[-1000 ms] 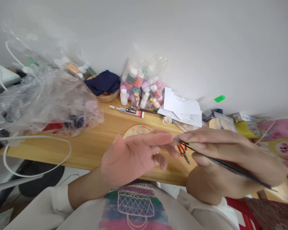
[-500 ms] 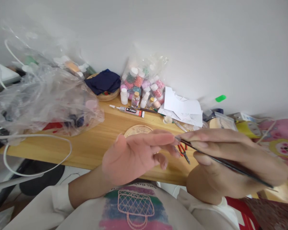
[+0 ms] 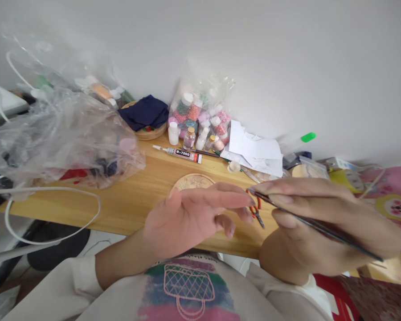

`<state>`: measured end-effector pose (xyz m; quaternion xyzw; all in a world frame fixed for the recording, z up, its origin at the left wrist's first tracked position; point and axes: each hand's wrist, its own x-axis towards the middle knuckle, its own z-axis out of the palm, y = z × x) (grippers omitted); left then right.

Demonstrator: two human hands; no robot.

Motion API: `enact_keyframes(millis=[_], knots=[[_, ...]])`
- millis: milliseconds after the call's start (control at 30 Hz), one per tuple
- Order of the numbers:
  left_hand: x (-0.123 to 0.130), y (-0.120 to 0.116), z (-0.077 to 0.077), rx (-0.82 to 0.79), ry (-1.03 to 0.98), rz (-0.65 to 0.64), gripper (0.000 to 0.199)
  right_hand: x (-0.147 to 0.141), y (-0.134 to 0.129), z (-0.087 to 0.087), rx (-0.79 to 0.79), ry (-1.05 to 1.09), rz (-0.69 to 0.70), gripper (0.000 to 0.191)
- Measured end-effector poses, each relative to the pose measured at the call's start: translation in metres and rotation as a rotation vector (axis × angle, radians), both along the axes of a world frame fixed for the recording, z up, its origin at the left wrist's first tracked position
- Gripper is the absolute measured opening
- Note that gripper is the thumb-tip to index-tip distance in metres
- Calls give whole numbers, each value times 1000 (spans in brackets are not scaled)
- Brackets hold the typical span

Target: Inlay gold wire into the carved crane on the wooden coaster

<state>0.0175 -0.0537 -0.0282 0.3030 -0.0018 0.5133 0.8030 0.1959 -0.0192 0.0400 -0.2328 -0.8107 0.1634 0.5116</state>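
My left hand is raised over the desk, palm up, with its index finger stretched out and the other fingers loosely curved. Beside that fingertip, my right hand pinches a slim black tool with a pale metallic tip. The tip sits close to the left index finger; whether they touch I cannot tell. Lying on the desk behind the fingers are red-handled pliers, partly hidden. A round patterned wooden disc shows behind my left hand.
A B-7000 glue tube lies before small bottles and a bag of bead jars. White papers are at the wall. On the left are a crumpled plastic bag and a white cable. Dark blue cloth tops a round box.
Both hands stay close together. My left hand has shifted slightly right, and the tool's tip has moved a little right, showing more of the pliers' handles.
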Motion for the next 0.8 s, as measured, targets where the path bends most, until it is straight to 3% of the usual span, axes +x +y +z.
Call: enact_keyframes(millis=[233,467,800], knots=[[-1,-2,0,-29,-45,-24,61,4,3,0,20,1,30,37],[0,-2,1,-73,-77,-37,61,5,9,0,65,2,121,30],[1,-3,2,-49,-121,-22,61,6,8,0,62,-54,84,27]])
